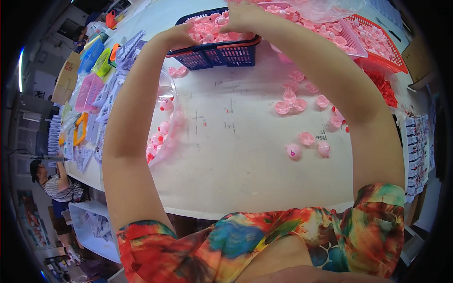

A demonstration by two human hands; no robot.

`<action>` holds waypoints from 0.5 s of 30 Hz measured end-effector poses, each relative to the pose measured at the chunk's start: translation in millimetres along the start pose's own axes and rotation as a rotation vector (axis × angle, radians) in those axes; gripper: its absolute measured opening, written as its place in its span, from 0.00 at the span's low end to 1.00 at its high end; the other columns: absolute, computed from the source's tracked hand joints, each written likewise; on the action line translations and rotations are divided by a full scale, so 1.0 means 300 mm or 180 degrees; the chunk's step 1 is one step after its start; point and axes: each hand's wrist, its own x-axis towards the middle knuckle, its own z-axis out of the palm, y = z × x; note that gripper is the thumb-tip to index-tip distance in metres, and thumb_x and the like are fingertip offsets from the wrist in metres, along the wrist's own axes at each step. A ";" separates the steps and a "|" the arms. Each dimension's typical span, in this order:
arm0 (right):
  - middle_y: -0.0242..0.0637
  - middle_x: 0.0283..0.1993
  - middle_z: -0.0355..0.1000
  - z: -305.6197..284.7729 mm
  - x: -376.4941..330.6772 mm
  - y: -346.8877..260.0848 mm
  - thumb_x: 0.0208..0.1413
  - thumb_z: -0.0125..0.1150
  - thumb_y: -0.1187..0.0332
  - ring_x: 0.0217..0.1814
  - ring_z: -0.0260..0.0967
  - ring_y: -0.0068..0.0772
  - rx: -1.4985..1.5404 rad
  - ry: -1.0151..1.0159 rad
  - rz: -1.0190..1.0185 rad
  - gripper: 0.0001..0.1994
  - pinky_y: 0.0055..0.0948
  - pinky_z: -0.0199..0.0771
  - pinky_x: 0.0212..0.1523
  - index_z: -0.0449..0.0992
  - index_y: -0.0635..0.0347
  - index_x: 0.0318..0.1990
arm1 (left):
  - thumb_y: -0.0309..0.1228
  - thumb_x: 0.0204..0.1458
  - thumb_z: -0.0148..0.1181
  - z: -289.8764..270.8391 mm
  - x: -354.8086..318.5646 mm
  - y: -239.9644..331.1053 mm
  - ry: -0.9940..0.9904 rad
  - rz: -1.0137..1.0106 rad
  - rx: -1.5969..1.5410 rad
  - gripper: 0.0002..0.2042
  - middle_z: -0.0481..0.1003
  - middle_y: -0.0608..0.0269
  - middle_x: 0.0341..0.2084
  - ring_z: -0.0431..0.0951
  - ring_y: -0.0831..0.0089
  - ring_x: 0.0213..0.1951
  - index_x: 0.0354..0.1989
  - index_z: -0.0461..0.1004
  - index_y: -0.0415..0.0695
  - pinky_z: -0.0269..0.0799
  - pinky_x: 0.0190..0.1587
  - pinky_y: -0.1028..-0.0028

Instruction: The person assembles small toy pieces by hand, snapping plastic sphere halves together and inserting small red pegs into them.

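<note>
Both my arms reach far across a white table (236, 155). My left hand (181, 37) grips the near left rim of a dark blue plastic basket (222, 55) filled with small pink plastic parts (207, 28). My right hand (240, 18) rests on the pink parts inside the same basket, fingers curled down among them; what it holds is hidden. Loose pink shell pieces (295, 106) lie scattered on the table to the right of my arms.
A red basket (384, 45) and a pink basket (351, 40) of pink parts stand behind to the right, with red pieces (384, 87) beside them. A clear bag of pink toys (163, 129) lies left. Another person (54, 181) stands at far left.
</note>
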 end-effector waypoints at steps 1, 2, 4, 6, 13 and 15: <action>0.48 0.46 0.66 0.004 0.005 -0.007 0.37 0.58 0.48 0.49 0.63 0.45 0.0075 0.0083 0.0286 0.30 0.39 0.64 0.47 0.69 0.61 0.46 | 0.49 0.32 0.63 -0.002 0.005 0.001 -0.0068 -0.0027 0.0067 0.44 0.63 0.46 0.50 0.65 0.59 0.51 0.57 0.53 0.38 0.60 0.51 0.70; 0.48 0.46 0.66 -0.006 0.007 -0.020 0.37 0.58 0.48 0.49 0.63 0.45 0.0073 0.0068 0.0290 0.30 0.39 0.64 0.47 0.69 0.61 0.46 | 0.49 0.32 0.62 -0.002 0.004 0.008 -0.0149 -0.0054 0.0130 0.44 0.63 0.46 0.50 0.65 0.59 0.51 0.58 0.53 0.39 0.60 0.52 0.70; 0.47 0.50 0.64 -0.053 -0.005 -0.047 0.39 0.57 0.48 0.52 0.62 0.44 0.0304 -0.0587 0.0592 0.27 0.38 0.62 0.49 0.71 0.57 0.45 | 0.49 0.33 0.62 -0.014 -0.011 0.031 -0.0243 -0.0084 0.0124 0.43 0.62 0.45 0.51 0.63 0.59 0.53 0.58 0.53 0.40 0.58 0.53 0.71; 0.45 0.52 0.62 -0.015 -0.020 -0.054 0.42 0.55 0.50 0.54 0.60 0.43 0.0044 -0.0151 0.0650 0.26 0.39 0.61 0.50 0.70 0.56 0.46 | 0.49 0.34 0.62 -0.013 -0.019 0.051 -0.0310 -0.0121 0.0130 0.42 0.61 0.45 0.52 0.61 0.58 0.54 0.58 0.53 0.40 0.55 0.54 0.73; 0.44 0.56 0.59 -0.055 -0.032 -0.136 0.51 0.45 0.59 0.60 0.53 0.41 0.0144 -0.0651 0.0664 0.19 0.38 0.54 0.55 0.68 0.56 0.49 | 0.55 0.36 0.59 -0.001 -0.055 0.067 -0.0017 0.0153 -0.0295 0.42 0.60 0.45 0.53 0.61 0.58 0.54 0.57 0.55 0.40 0.55 0.54 0.72; 0.44 0.56 0.58 0.025 0.011 -0.125 0.51 0.45 0.59 0.60 0.53 0.42 0.0196 -0.0405 0.0770 0.19 0.37 0.54 0.55 0.68 0.57 0.49 | 0.55 0.36 0.59 -0.001 -0.059 0.094 -0.0118 0.0219 -0.0508 0.42 0.60 0.46 0.53 0.61 0.59 0.54 0.57 0.55 0.40 0.55 0.54 0.72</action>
